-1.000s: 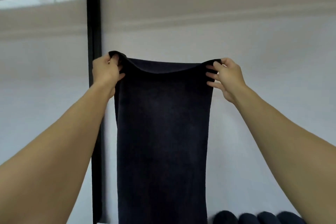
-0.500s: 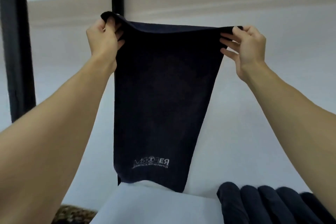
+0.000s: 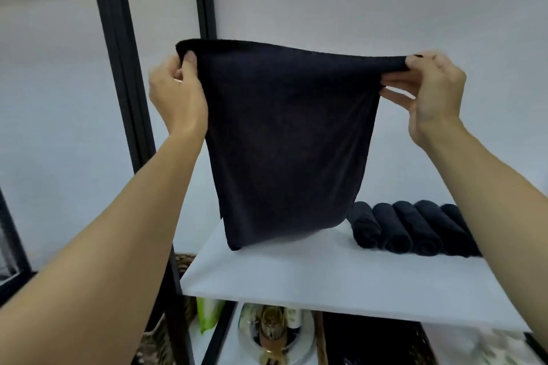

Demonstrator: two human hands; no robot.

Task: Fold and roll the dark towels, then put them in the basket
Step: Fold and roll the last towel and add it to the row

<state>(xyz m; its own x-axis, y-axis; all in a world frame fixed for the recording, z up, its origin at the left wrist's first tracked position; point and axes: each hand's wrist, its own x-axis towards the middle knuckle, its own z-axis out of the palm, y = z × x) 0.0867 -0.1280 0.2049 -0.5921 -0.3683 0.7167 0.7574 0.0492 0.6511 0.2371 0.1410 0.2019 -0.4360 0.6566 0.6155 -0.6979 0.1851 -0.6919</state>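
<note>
The dark towel (image 3: 284,139) hangs between the two hands, pinched at its top corners and stretched fairly taut along the upper edge, its lower end just reaching the white shelf (image 3: 311,278) below them. The left hand (image 3: 175,98) is clenched on the left corner, thumb in front. The right hand (image 3: 430,89) grips the right corner between thumb and forefinger, the other fingers spread loosely beneath.

The step in hand looks like lowering the towel to lay it flat for folding. To do it well, the top edge should be kept level and tight, so the cloth comes down without creases, and it should land clear of the rolled towels (image 3: 415,228) lined up below the right hand, touching one another.

Both arms reach forward and up, elbows slightly bent, wrists near the same height. No basket is clearly in view; things on the lower shelf are too blurred to name.
</note>
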